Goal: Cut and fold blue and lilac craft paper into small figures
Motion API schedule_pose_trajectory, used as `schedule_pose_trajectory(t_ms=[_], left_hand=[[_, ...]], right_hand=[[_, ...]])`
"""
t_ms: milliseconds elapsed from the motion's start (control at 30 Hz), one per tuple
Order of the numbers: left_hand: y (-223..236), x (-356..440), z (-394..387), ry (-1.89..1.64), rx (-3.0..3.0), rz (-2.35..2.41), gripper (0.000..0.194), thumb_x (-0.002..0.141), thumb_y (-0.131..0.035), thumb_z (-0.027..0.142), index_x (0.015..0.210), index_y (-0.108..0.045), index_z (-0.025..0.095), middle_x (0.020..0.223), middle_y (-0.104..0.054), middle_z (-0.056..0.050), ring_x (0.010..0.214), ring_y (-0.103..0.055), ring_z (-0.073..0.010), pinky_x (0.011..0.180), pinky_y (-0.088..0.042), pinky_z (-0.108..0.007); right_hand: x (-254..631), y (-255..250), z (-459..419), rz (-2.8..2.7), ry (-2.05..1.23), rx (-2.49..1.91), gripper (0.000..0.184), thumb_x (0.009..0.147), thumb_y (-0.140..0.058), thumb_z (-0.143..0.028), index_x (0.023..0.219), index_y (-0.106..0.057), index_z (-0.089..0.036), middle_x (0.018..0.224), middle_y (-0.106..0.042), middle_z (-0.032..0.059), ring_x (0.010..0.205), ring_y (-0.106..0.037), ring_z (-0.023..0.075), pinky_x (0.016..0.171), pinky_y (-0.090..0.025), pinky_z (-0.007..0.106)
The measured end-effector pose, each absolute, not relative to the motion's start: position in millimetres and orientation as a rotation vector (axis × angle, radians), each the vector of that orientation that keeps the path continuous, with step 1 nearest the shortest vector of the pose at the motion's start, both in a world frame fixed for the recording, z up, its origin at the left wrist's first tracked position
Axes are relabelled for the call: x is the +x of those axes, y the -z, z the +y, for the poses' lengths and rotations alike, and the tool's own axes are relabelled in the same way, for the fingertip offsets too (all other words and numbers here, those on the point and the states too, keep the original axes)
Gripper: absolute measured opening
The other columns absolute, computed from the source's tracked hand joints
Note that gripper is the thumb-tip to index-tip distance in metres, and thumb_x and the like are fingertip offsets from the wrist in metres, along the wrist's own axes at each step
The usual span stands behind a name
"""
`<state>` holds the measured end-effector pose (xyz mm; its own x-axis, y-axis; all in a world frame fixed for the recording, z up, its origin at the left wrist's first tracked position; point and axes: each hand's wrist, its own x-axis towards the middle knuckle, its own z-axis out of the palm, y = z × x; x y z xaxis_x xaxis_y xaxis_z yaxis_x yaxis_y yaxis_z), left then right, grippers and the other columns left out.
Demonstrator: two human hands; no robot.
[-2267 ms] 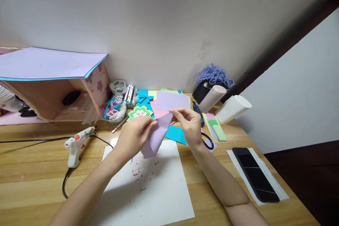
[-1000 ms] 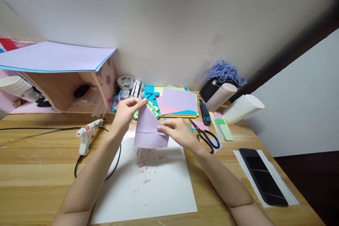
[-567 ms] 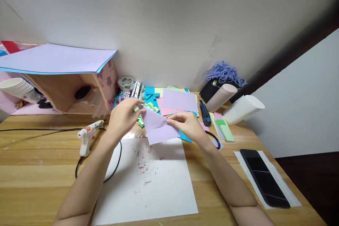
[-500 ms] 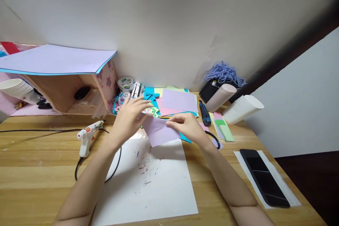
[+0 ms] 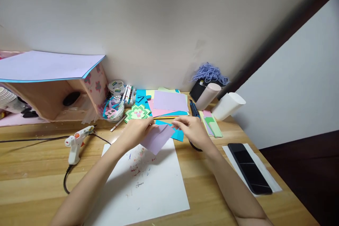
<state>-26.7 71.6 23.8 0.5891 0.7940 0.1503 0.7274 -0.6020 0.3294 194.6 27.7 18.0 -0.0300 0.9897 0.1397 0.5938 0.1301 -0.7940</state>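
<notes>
A small light purple sheet of paper [image 5: 158, 142] hangs tilted above a large white sheet [image 5: 148, 190] smudged with coloured marks. My left hand [image 5: 137, 132] is closed on the paper's upper left edge. At the paper's upper right corner, the fingers of my right hand [image 5: 192, 130] are pinched together. Behind the purple paper lies a blue piece of paper [image 5: 178, 135], partly covered. Just beyond my left hand sits a layered green paper flower [image 5: 137, 113] with a pink centre.
A white glue gun [image 5: 76, 144] with its cord lies left. Stacked coloured papers [image 5: 171, 101], markers [image 5: 128, 93], a utility knife [image 5: 194, 108] and a pink cylinder [image 5: 209, 97] stand behind. A phone [image 5: 250, 167] rests right; a cardboard box [image 5: 96, 84] is at the left.
My left hand has gone from spread and raised to closed on the purple paper's edge, uncovering the green flower. The view has shifted right.
</notes>
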Motion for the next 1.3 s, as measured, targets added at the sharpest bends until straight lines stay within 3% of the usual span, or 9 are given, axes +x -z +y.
schedule_pose_trajectory(t_ms=[167, 233, 300, 467, 633, 700, 800, 1000, 1300], left_hand=[[-2.3, -17.3, 79.1, -0.619, 2.403, 1.393, 0.029, 0.089, -0.040, 0.040, 0.075, -0.056, 0.020, 0.068, -0.062, -0.001, 0.060, -0.054, -0.0155, 0.055, -0.028, -0.024], [3.5, -7.5, 81.4, -0.740, 2.269, 1.418, 0.029, 0.089, -0.041, 0.041, 0.073, -0.054, 0.020, 0.064, -0.060, 0.000, 0.059, -0.053, -0.0152, 0.055, -0.029, -0.024], [5.9, 5.6, 82.6, -0.835, 2.137, 1.438, 0.029, 0.088, -0.042, 0.041, 0.071, -0.053, 0.020, 0.058, -0.056, 0.002, 0.055, -0.052, -0.0146, 0.054, -0.030, -0.024], [3.0, 38.2, 84.0, -0.966, 1.971, 1.431, 0.028, 0.087, -0.043, 0.042, 0.071, -0.054, 0.021, 0.057, -0.056, 0.002, 0.054, -0.053, -0.0146, 0.053, -0.031, -0.023], [7.0, 57.7, 88.1, -1.046, 1.914, 1.520, 0.029, 0.088, -0.039, 0.042, 0.073, -0.053, 0.021, 0.055, -0.057, 0.001, 0.056, -0.056, -0.0172, 0.051, -0.030, -0.023], [10.7, 63.1, 90.1, -1.066, 1.890, 1.577, 0.028, 0.089, -0.039, 0.041, 0.075, -0.053, 0.021, 0.060, -0.060, 0.000, 0.058, -0.057, -0.0179, 0.052, -0.031, -0.024], [14.6, 68.9, 92.0, -1.080, 1.870, 1.680, 0.025, 0.090, -0.038, 0.039, 0.083, -0.054, 0.021, 0.065, -0.062, -0.002, 0.059, -0.058, -0.0188, 0.052, -0.032, -0.025], [16.3, 73.8, 90.3, -1.120, 1.911, 1.681, 0.023, 0.092, -0.035, 0.036, 0.092, -0.052, 0.020, 0.071, -0.065, -0.004, 0.064, -0.061, -0.0205, 0.054, -0.035, -0.025], [22.8, 81.1, 80.5, -0.957, 2.109, 1.497, 0.025, 0.092, -0.033, 0.037, 0.093, -0.053, 0.020, 0.079, -0.067, -0.004, 0.066, -0.062, -0.0191, 0.056, -0.036, -0.024]], right_hand=[[263.0, 20.6, 15.0, -1.643, -0.430, -2.065, 0.020, 0.083, -0.047, -0.030, 0.078, -0.063, -0.019, 0.077, -0.068, 0.0061, 0.075, -0.062, 0.0206, 0.064, -0.041, 0.027], [281.9, 39.0, 6.9, -1.725, -0.503, -2.192, 0.015, 0.075, -0.056, -0.027, 0.086, -0.060, -0.018, 0.084, -0.066, 0.0078, 0.079, -0.061, 0.0217, 0.064, -0.040, 0.027], [290.7, 55.2, -0.2, -1.815, -0.538, -2.192, 0.026, 0.066, -0.062, -0.020, 0.091, -0.056, -0.017, 0.090, -0.062, 0.0083, 0.081, -0.059, 0.0209, 0.066, -0.040, 0.026], [286.4, 75.7, -4.5, -1.850, -0.543, -2.086, 0.021, 0.068, -0.052, -0.015, 0.089, -0.049, -0.016, 0.086, -0.057, 0.0069, 0.082, -0.056, 0.0208, 0.070, -0.041, 0.028], [268.4, 76.6, -6.1, -1.370, -0.726, -1.800, 0.023, 0.076, -0.053, -0.039, 0.086, -0.044, -0.020, 0.084, -0.055, 0.0042, 0.080, -0.056, 0.0205, 0.073, -0.044, 0.034], [256.8, 76.9, -11.4, -1.179, -1.108, -1.524, 0.040, 0.080, -0.041, -0.061, 0.086, -0.041, -0.021, 0.071, -0.052, 0.0007, 0.063, -0.056, 0.0174, 0.063, -0.046, 0.034], [238.4, 76.6, -23.3, -1.141, -1.444, -1.108, 0.067, 0.070, -0.027, -0.082, 0.089, -0.044, -0.021, 0.075, -0.051, 0.0017, 0.060, -0.057, 0.0158, 0.061, -0.048, 0.034], [218.6, 67.6, -39.9, -1.248, -1.549, -1.144, 0.068, 0.073, -0.028, -0.079, 0.090, -0.049, -0.017, 0.070, -0.042, -0.0027, 0.050, -0.049, 0.0084, 0.055, -0.048, 0.028], [225.0, 70.3, -36.0, -1.263, -1.514, -1.202, 0.069, 0.070, -0.029, -0.080, 0.087, -0.051, -0.017, 0.063, -0.039, -0.0050, 0.046, -0.047, 0.0079, 0.049, -0.045, 0.025]])
